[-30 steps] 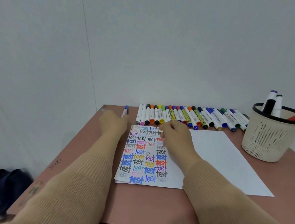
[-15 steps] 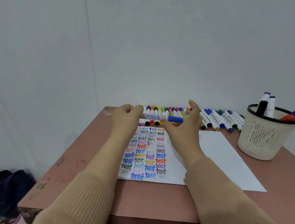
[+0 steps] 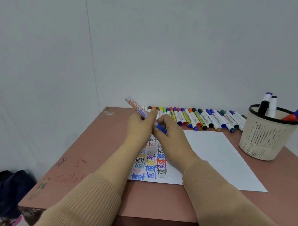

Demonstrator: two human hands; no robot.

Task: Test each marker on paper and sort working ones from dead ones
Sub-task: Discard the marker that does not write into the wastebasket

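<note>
My left hand grips the white barrel of a blue marker, which slants up to the left above the table. My right hand pinches the marker's blue cap at its lower end. Both hands hover over a white paper sheet whose left part is filled with coloured "test" words. A row of several capped markers lies along the far edge of the table.
A cream mesh basket holding several markers stands at the right on the brown table. A dark bag lies on the floor at the left. A white wall rises just behind the table.
The left hand lifted the blue marker from the table's far left. It went from level between both hands to slanted, and the right hand closed on its cap.
</note>
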